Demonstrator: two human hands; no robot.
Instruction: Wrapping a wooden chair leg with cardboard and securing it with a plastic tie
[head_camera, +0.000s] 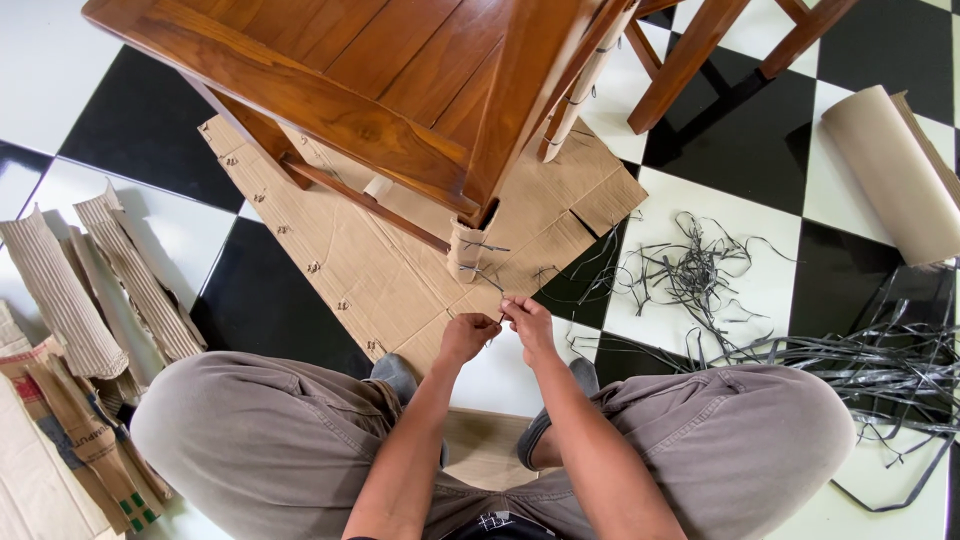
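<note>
Biggest thing here is the checkered black and white floor (740, 290), and right on it sits a flattened sheet of cardboard (370, 270) with a wooden chair (380, 80) standing on top. The chair is a warm brown, slatted seat, and its near leg is wrapped at the bottom in a cardboard sleeve (468, 250) tied round with thin dark strips.

Off to the right there's a roll of brown paper (890, 170) lying on the floor, and below it a messy heap of dark plastic strapping (860, 365), with a smaller tangle closer to the cardboard. On the far left, a pile of corrugated cardboard pieces (90, 290) and some paper sacks.

The person is squatting, grey trousers, knees wide apart. Both hands meet just in front of the wrapped leg, over the cardboard's near edge. The left hand (467, 335) and right hand (530, 325) are almost touching, fingers of each pinched closed on a thin dark strap (502, 318) held between them. It's a tiny bit of strap, barely visible, just below the cardboard sleeve.
</note>
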